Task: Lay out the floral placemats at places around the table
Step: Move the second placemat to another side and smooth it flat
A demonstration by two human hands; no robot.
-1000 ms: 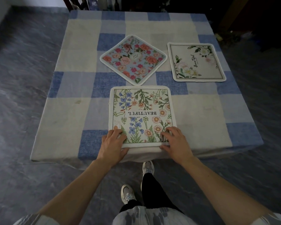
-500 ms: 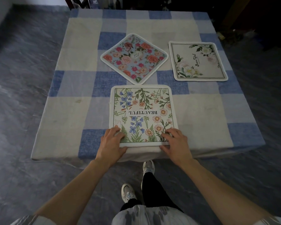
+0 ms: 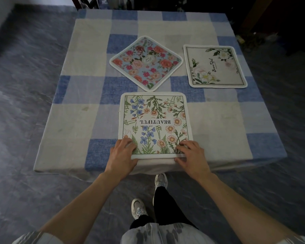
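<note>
Blue-checked tablecloth stretches wide either side of the wildflower placemat, which lies square at the table's near edge. My left hand and right hand pinch its near corners. The rose placemat points a corner just beside its far edge, and the white placemat lies well apart.

Single head-worn wide-angle view, positioned above the near edge of the table, facing forward and steeply down — close range, full tabletop in frame, floor visible left, right and below.

Pale short sleeves, black trousers, white trainers, perhaps a grey-patterned pale top.
</note>
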